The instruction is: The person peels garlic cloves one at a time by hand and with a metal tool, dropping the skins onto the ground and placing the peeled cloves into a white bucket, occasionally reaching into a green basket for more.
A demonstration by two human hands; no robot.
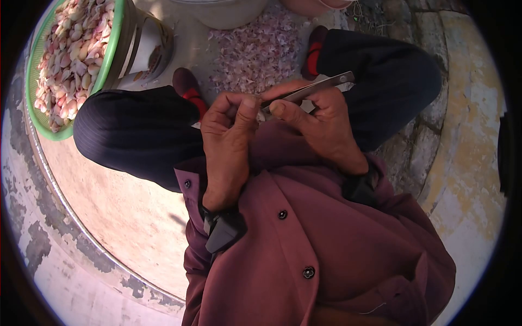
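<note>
My right hand (321,117) is closed around a narrow, flat metal knife (326,82), its thumb pressed along the near side. The knife's outer end, with a round mark like a hole or rivet, sticks out to the upper right; the other end points toward my left hand. My left hand (231,130) is pinched, thumb against fingers, beside the knife's inner end. A small pale piece, apparently a garlic clove (265,112), shows at its fingertips, mostly hidden. Both hands are above my lap.
A green-rimmed basket (115,46) full of garlic cloves (70,60) rests on a bucket (152,46) at the upper left. Garlic skins (258,51) lie scattered on the ground between my feet. A pale tub (223,13) and a pinkish basin (310,6) stand beyond.
</note>
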